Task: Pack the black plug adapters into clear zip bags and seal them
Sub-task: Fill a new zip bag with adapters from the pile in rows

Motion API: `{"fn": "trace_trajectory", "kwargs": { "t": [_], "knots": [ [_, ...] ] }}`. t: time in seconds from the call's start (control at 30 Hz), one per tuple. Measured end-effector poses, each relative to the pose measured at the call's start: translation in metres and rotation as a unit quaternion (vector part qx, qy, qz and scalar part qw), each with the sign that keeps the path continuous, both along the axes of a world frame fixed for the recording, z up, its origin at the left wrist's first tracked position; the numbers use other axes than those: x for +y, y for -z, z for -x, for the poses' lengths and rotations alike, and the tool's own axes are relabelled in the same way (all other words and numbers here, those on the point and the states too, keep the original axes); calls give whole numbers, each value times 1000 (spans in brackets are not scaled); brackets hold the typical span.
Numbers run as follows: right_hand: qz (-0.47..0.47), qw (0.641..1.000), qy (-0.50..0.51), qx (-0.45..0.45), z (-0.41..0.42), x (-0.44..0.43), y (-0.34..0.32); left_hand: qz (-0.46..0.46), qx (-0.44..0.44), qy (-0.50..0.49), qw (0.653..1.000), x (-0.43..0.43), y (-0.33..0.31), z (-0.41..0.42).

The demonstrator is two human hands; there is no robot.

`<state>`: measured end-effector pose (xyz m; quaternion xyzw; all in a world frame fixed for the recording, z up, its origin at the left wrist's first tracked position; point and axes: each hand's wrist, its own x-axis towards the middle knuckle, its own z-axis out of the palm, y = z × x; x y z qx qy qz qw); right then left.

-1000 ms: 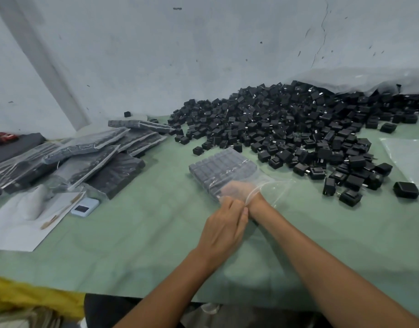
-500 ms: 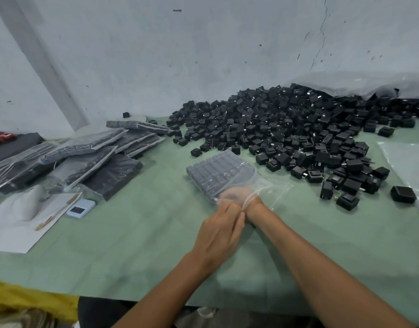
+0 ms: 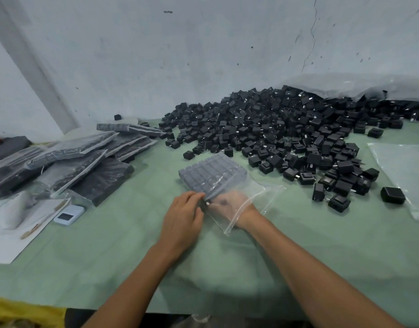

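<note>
Left grip [image 3: 182, 218] pinching bag [image 3: 258, 192], right grip [image 3: 229, 202] inside

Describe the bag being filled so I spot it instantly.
On the green table, before the heap of loose black plug adapters, lies a clear plastic zip bag. Unlike the stacked filled bags at left, its mouth surrounds the right hand.

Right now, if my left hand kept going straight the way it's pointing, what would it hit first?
Likely the packed black plug adapters inside the clear zip bag; your left hand pinches that bag's edge just short of them. Depth is hard to judge.
</note>
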<state>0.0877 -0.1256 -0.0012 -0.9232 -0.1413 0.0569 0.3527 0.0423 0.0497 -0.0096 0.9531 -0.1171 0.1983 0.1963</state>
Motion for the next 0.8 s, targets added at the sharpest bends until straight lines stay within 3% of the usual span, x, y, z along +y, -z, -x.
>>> {"fn": "trace_trajectory", "kwargs": {
  "t": [0.13,0.27,0.47,0.57,0.7,0.8],
  "knots": [
    [117,985,-66,-104,-5,0,5,-37,-20,26,999,5,4,-1],
    [158,971,-104,-144,-9,-3,8,-39,0,25,999,5,4,-1],
    [37,966,-82,-244,30,-4,10,-49,20,7,999,9,4,0],
    [-19,972,-105,-210,56,-30,17,-53,26,5,998,9,8,-2],
    [-42,967,39,-250,67,-89,18,-57,14,12,998,6,9,-4],
    [8,927,227,-297,57,-140,-1,-69,10,28,997,5,8,-5]
  ]
}}
